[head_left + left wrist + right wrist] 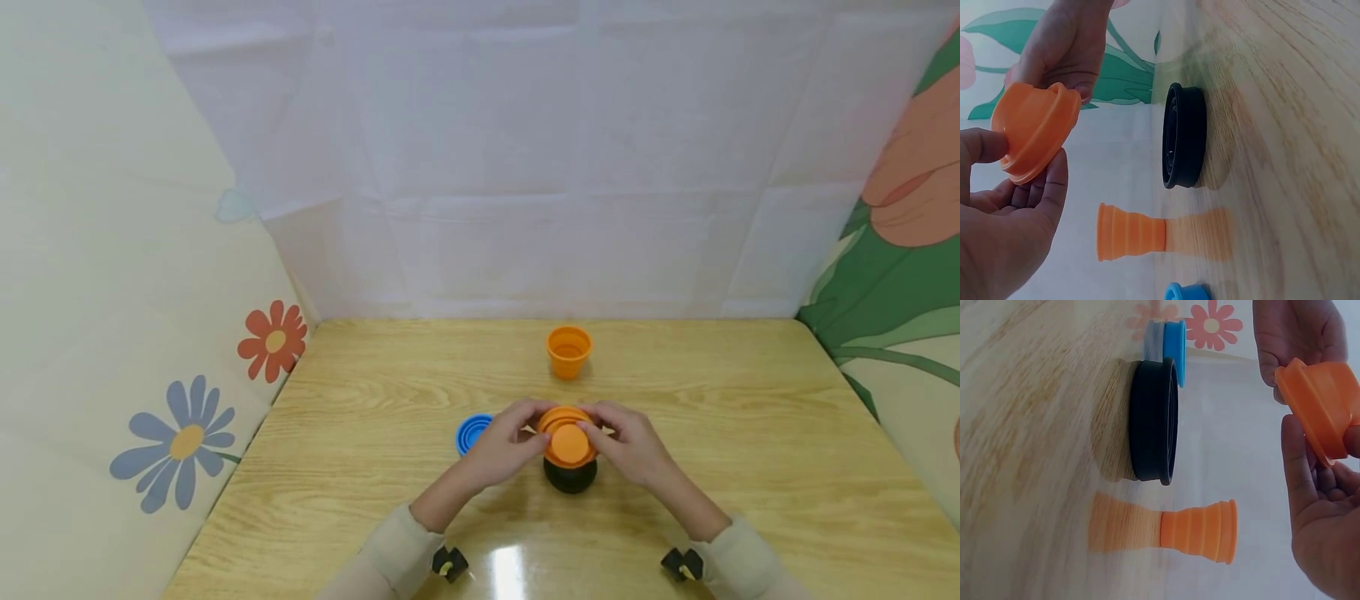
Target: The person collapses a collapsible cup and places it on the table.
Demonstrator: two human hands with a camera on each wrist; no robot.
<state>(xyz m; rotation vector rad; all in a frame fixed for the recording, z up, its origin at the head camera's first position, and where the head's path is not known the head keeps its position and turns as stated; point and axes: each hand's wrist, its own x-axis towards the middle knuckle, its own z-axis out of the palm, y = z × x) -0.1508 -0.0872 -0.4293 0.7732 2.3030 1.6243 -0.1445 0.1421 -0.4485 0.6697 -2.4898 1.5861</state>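
Both hands hold an orange collapsible cup (570,444) up off the table. Its wall is partly folded, and its round base faces the head camera. My left hand (504,446) grips one side of the rim, thumb against the cup's side. On the opposite side, my right hand (628,442) pinches it between thumb and fingers. Below the held cup, a black collapsible cup (1186,135), folded flat, lies on the wood. A flattened blue collapsible cup (471,433) is beside my left hand, which partly covers it in the head view.
Farther back on the wooden table (360,467) stands a second orange collapsible cup (568,354), upright and extended. A white cloth (480,167) hangs behind the table's far edge. Flower-printed cloths (187,442) flank both sides.
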